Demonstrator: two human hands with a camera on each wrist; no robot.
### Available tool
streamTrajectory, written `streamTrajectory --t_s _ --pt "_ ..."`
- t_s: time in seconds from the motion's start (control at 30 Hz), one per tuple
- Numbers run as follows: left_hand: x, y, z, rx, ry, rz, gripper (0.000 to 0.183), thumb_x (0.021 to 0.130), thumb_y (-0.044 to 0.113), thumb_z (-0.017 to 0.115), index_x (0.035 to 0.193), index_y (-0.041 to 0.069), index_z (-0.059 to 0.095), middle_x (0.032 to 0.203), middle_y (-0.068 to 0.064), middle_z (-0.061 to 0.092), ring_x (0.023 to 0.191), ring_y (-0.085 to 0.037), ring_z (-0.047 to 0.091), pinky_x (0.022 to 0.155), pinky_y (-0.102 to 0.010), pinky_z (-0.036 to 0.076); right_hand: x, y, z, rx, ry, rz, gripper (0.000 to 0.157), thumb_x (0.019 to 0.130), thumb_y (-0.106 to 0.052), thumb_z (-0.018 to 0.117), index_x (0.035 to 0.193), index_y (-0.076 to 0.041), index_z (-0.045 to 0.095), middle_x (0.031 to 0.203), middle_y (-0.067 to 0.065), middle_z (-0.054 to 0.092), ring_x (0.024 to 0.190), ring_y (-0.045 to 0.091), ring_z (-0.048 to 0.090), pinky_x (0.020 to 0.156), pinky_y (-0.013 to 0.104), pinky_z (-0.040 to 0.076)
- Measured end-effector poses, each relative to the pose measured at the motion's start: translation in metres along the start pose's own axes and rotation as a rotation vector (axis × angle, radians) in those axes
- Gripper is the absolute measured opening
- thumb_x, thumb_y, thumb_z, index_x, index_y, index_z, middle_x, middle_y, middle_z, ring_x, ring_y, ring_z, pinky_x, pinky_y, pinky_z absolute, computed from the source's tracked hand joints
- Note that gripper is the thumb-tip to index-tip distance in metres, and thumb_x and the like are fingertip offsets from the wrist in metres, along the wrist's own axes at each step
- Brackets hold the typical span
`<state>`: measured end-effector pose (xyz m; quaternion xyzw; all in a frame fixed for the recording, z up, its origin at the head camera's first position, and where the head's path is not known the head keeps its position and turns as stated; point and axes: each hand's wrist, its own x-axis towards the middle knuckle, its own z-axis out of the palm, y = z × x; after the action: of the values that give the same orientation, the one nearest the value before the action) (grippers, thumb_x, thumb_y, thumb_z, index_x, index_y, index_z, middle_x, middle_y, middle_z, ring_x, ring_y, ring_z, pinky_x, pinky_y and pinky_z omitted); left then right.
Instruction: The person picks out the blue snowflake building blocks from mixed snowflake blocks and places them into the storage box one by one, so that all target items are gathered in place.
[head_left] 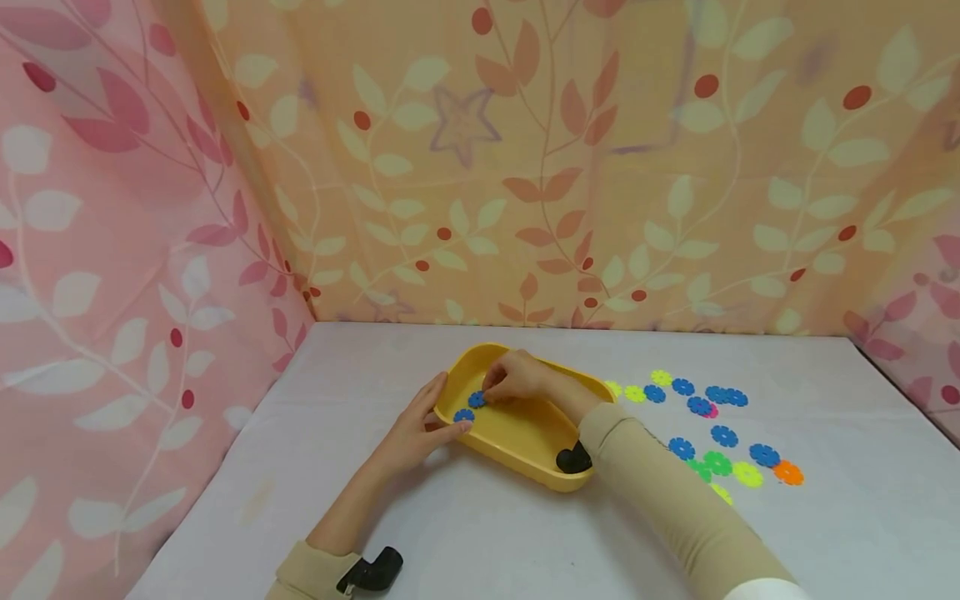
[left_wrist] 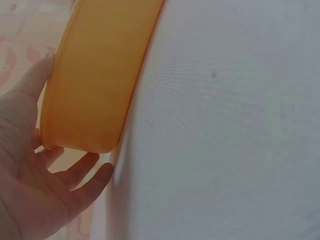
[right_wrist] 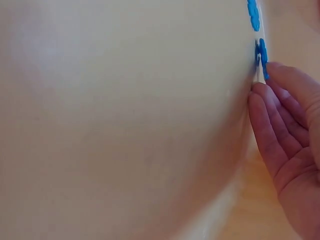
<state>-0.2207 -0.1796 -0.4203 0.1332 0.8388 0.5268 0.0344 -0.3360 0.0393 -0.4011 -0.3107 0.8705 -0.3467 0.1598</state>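
Note:
A yellow plastic basin (head_left: 510,460) stands on the white-covered table. At its left end my left hand (head_left: 414,433) holds it, thumb on the rim; the left wrist view shows the fingers against the outside of the basin (left_wrist: 97,75). Inside the basin, my right hand (head_left: 519,377) pinches the edge of a blue flower-shaped plastic disc (head_left: 477,400) between thumb and fingers. Another blue disc (head_left: 464,415) lies beside it, near the left end wall. In the right wrist view, the pinched disc (right_wrist: 264,57) appears edge-on, low over the basin floor.
Right of the basin, several loose discs lie scattered on the table, among them blue (head_left: 724,436), green (head_left: 717,463), yellow (head_left: 747,474) and orange (head_left: 788,472) ones. Black wrist cameras (head_left: 573,458) sit on both wrists. Patterned curtains (head_left: 465,208) stand behind and beside the table.

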Motion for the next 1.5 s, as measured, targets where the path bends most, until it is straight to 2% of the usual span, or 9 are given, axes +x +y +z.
streamTrajectory --t_s 0.23,0.57,0.7,0.87,0.97,1.07,1.2,1.33,1.5 --pt "0.000 0.001 0.002 0.004 -0.002 -0.002 0.090 0.087 0.033 0.074 0.157 0.016 0.020 0.161 -0.001 0.016 0.126 -0.029 0.051 0.101 -0.036 0.045 -0.001 0.005 0.001 -0.073 -0.010 -0.041 0.009 0.085 -0.015 0.077 0.091 -0.009 0.074 0.078 -0.005 0.066 0.069 0.009 0.058 0.066 0.019 0.051" --pt "0.002 0.004 0.006 0.002 -0.002 0.006 0.088 0.088 0.029 0.074 0.157 0.015 0.020 0.161 -0.003 0.016 0.126 -0.031 0.051 0.102 -0.040 0.045 -0.006 0.007 0.000 -0.065 -0.011 -0.036 0.010 0.086 -0.016 0.077 0.092 -0.009 0.073 0.078 -0.004 0.065 0.071 0.010 0.058 0.068 0.020 0.051" --pt "-0.002 0.015 0.007 -0.018 -0.015 0.005 0.086 0.090 0.023 0.072 0.156 0.009 0.018 0.162 -0.009 0.015 0.127 -0.037 0.049 0.102 -0.043 0.044 -0.009 0.006 -0.003 -0.036 -0.011 -0.003 0.009 0.086 -0.016 0.076 0.093 -0.010 0.073 0.079 -0.003 0.065 0.071 0.011 0.058 0.067 0.020 0.052" --pt "-0.010 0.037 0.003 -0.033 -0.046 -0.009 0.086 0.091 0.021 0.071 0.155 0.004 0.016 0.161 -0.013 0.013 0.123 -0.039 0.052 0.098 -0.036 0.048 -0.012 -0.003 -0.014 -0.012 0.056 -0.049 0.014 0.088 -0.019 0.074 0.098 -0.008 0.074 0.081 -0.003 0.067 0.070 0.011 0.060 0.067 0.024 0.053" --pt "-0.012 0.040 0.001 -0.026 -0.047 -0.007 0.086 0.091 0.021 0.071 0.155 0.003 0.017 0.161 -0.014 0.014 0.123 -0.039 0.052 0.099 -0.036 0.047 -0.015 -0.010 -0.027 0.052 0.093 -0.069 0.020 0.090 -0.021 0.072 0.103 -0.006 0.073 0.085 0.000 0.069 0.075 0.015 0.062 0.073 0.028 0.055" --pt "-0.011 0.039 0.000 -0.022 -0.038 0.003 0.086 0.091 0.021 0.072 0.155 0.002 0.018 0.161 -0.015 0.015 0.125 -0.040 0.050 0.102 -0.041 0.044 -0.024 -0.017 -0.042 0.195 0.112 -0.043 0.026 0.092 -0.021 0.070 0.110 -0.004 0.071 0.095 0.007 0.071 0.084 0.025 0.066 0.077 0.032 0.057" --pt "-0.011 0.037 -0.001 -0.021 -0.025 0.003 0.086 0.090 0.021 0.072 0.155 0.003 0.018 0.161 -0.013 0.015 0.134 -0.038 0.041 0.104 -0.045 0.042 -0.041 -0.020 -0.063 0.322 0.148 -0.037 0.029 0.092 -0.021 0.069 0.115 -0.003 0.069 0.108 0.015 0.070 0.096 0.036 0.065 0.083 0.035 0.056" --pt "-0.011 0.035 -0.001 -0.016 -0.017 0.006 0.086 0.090 0.021 0.072 0.155 0.004 0.018 0.161 -0.012 0.014 0.137 -0.035 0.037 0.102 -0.044 0.044 -0.064 -0.010 -0.082 0.351 0.177 -0.024 0.030 0.092 -0.025 0.070 0.115 -0.006 0.068 0.112 0.012 0.069 0.098 0.033 0.065 0.086 0.041 0.055" --pt "-0.012 0.033 -0.001 -0.016 -0.018 0.002 0.087 0.090 0.020 0.072 0.155 0.004 0.018 0.161 -0.011 0.014 0.136 -0.035 0.039 0.102 -0.043 0.044 -0.100 0.016 -0.098 0.297 0.215 0.032 0.034 0.092 -0.029 0.070 0.116 -0.006 0.067 0.116 0.014 0.066 0.096 0.024 0.066 0.087 0.043 0.055"
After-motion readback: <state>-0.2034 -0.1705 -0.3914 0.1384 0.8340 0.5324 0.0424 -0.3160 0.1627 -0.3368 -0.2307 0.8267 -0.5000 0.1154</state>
